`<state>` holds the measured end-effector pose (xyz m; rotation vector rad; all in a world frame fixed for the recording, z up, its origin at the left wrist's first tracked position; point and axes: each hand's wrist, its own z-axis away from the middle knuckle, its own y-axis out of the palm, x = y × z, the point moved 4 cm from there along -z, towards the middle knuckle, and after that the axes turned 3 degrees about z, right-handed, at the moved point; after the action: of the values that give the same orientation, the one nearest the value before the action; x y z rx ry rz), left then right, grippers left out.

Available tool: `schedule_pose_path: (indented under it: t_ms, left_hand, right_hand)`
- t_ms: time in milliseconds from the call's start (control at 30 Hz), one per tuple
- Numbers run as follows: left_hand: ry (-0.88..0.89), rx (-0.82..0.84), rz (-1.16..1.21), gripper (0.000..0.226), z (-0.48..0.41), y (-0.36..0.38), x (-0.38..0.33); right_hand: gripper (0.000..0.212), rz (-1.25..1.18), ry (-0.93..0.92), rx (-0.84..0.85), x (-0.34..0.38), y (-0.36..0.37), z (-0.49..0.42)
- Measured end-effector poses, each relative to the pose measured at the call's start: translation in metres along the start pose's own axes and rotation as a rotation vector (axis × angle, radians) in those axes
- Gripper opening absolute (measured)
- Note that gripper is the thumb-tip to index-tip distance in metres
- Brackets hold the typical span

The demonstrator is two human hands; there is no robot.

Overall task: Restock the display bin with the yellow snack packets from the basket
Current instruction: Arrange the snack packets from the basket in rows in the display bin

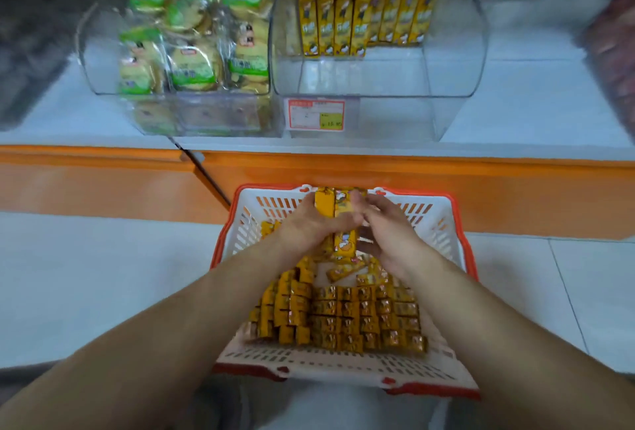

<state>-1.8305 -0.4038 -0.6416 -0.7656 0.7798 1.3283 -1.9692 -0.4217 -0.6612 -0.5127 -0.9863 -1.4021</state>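
Observation:
A white basket with a red rim (443, 223) sits on the floor below me, holding several yellow snack packets (347, 319) packed in rows. Above its far half, my left hand (305, 227) grips a small upright bundle of yellow packets (335, 204). My right hand (388, 233) touches the bundle from the right with fingers slightly curled. On the shelf beyond stands the clear display bin (446, 79), with a row of yellow packets (364, 17) standing along its back and bare room in front of them.
A second clear bin (103, 79) to the left holds green-labelled pastry packs. A red price tag (316, 114) sits on the display bin's front. The white shelf has an orange front edge (412, 168). Pale floor tiles surround the basket.

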Motion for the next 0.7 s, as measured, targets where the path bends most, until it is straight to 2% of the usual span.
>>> schedule_pose_path:
  t_ms: [100, 133, 200, 300, 400, 500, 700]
  left_hand:
    - [0.096, 0.044, 0.020, 0.062, 0.034, -0.010, -0.045]
    - [0.137, 0.050, 0.029, 0.051, 0.047, -0.012, -0.060]
    - [0.211, 0.068, 0.076, 0.048, 0.072, -0.016, -0.087]
    - [0.301, 0.120, 0.213, 0.039, 0.104, -0.017, -0.116]
    - [0.336, 0.059, 0.320, 0.038, 0.119, -0.021, -0.130]
    - [0.331, 0.002, 0.365, 0.052, 0.122, -0.022, -0.135]
    - [0.337, -0.048, 0.365, 0.043, 0.113, -0.025, -0.138]
  right_hand:
    - [0.043, -0.024, -0.059, 0.087, 0.045, 0.011, 0.033]
    - [0.045, -0.030, -0.076, 0.118, 0.059, 0.014, 0.044]
    - [0.054, -0.024, -0.114, 0.189, 0.088, 0.021, 0.066]
    - [0.050, -0.042, -0.183, 0.247, 0.125, 0.027, 0.097]
    - [0.042, -0.104, -0.235, 0.240, 0.144, 0.027, 0.117]
    - [0.043, -0.146, -0.239, 0.213, 0.147, 0.025, 0.125]
    - [0.029, -0.120, -0.221, 0.161, 0.149, 0.024, 0.122]
